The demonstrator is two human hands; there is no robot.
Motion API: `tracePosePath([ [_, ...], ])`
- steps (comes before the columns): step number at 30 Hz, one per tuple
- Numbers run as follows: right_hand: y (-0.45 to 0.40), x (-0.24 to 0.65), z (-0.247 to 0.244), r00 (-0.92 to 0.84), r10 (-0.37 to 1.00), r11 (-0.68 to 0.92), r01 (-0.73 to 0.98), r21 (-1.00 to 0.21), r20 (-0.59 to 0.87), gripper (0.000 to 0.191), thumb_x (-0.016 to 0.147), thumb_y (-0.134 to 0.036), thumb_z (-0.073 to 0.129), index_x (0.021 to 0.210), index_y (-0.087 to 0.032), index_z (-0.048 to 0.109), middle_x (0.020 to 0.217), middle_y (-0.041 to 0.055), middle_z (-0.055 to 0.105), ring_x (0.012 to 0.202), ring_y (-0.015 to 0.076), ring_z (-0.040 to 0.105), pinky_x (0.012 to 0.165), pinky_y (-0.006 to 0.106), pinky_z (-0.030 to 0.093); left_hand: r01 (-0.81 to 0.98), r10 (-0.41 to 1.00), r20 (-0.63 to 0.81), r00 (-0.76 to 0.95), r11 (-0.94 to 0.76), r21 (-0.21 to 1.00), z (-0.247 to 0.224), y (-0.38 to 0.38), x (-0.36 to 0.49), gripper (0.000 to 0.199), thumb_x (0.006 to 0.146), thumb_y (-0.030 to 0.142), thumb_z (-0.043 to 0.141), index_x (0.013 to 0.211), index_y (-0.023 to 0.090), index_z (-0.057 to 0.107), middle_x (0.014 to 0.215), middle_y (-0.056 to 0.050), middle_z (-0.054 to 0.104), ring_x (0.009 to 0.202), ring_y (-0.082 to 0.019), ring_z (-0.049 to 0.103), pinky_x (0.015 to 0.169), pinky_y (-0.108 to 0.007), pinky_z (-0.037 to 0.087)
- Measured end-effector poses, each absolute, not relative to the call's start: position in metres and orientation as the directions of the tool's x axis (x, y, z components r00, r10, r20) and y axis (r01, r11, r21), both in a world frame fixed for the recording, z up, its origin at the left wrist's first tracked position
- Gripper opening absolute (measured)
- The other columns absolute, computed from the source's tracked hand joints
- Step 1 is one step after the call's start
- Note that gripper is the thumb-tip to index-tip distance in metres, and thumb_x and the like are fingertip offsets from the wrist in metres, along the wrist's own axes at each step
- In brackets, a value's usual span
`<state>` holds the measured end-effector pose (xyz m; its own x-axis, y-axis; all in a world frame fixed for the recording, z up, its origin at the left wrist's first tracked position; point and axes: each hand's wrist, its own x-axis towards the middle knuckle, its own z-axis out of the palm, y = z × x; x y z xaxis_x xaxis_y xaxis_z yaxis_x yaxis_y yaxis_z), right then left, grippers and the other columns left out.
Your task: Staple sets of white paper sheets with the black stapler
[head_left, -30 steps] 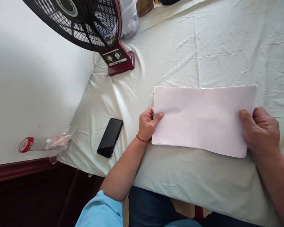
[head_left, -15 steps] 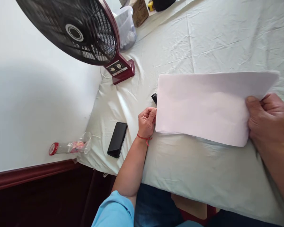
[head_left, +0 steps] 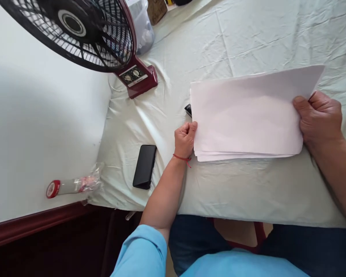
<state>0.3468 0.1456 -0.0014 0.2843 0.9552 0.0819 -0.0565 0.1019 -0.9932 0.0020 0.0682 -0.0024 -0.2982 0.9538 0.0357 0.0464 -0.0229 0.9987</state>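
Several white paper sheets form a loose stack held above the cloth, their lower edges slightly fanned. My left hand, with a red string at the wrist, pinches the stack's left edge. At the other end my right hand grips the right edge, thumb on top and fingers behind. The sheets curve near that hand. Partly hidden behind the left edge of the paper lies a small black object whose kind I cannot make out.
A black phone lies left of my left forearm. Farther back stand a dark red fan, a clear plastic tub and a brown block. A red-lidded jar lies at the far left. A pale cloth covers the table.
The view has shifted a little. The stack's right end has risen and its lower edges now show as separate layers. My left thumb now overlaps the paper's edge.
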Motion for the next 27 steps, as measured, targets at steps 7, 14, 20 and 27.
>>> tracePosePath([
  [7,0.149,0.345,0.0,0.409,0.906,0.137,-0.037,-0.99,0.11,0.022,0.081,-0.026,0.086,0.082,-0.013,0.069,0.079,-0.0003,0.067,0.068,0.0064,0.052,0.064,0.022,0.044,-0.082,0.993,-0.032,-0.113,0.023,0.996,0.001,0.07,-0.003,0.054,0.067,0.059,0.099,0.079,0.019,0.065,0.072,0.003,0.059,0.063,-0.009,0.048,0.059,-0.023,0.037],
  [14,0.146,0.351,-0.005,0.388,0.905,0.167,0.06,-0.984,0.177,0.029,0.084,-0.031,0.084,0.075,-0.014,0.062,0.072,-0.0026,0.056,0.065,0.0052,0.041,0.06,0.023,0.034,0.092,0.985,0.03,-0.169,-0.015,0.996,0.003,0.07,-0.003,0.065,0.088,0.069,0.079,0.063,0.019,0.046,0.057,0.006,0.036,0.055,-0.007,0.029,0.052,-0.025,0.022],
  [20,0.154,0.36,-0.009,0.499,0.82,0.219,0.181,-0.959,0.281,0.034,0.083,-0.034,0.085,0.067,-0.019,0.059,0.066,-0.0019,0.05,0.061,0.0076,0.035,0.06,0.029,0.028,0.01,0.999,-0.018,0.037,0.018,1.0,0.006,0.071,-0.001,0.048,0.07,0.056,0.098,0.085,0.018,0.073,0.077,0.0,0.067,0.069,-0.012,0.057,0.063,-0.025,0.048],
  [27,0.152,0.354,-0.005,0.473,0.837,0.256,0.109,-0.961,0.276,0.023,0.084,-0.035,0.082,0.08,-0.015,0.073,0.081,0.0013,0.063,0.071,0.0096,0.05,0.071,0.031,0.042,0.117,0.999,-0.043,-0.028,0.046,0.992,0.002,0.07,-0.003,0.053,0.083,0.065,0.086,0.07,0.017,0.067,0.062,0.002,0.054,0.059,-0.009,0.043,0.054,-0.025,0.033],
])
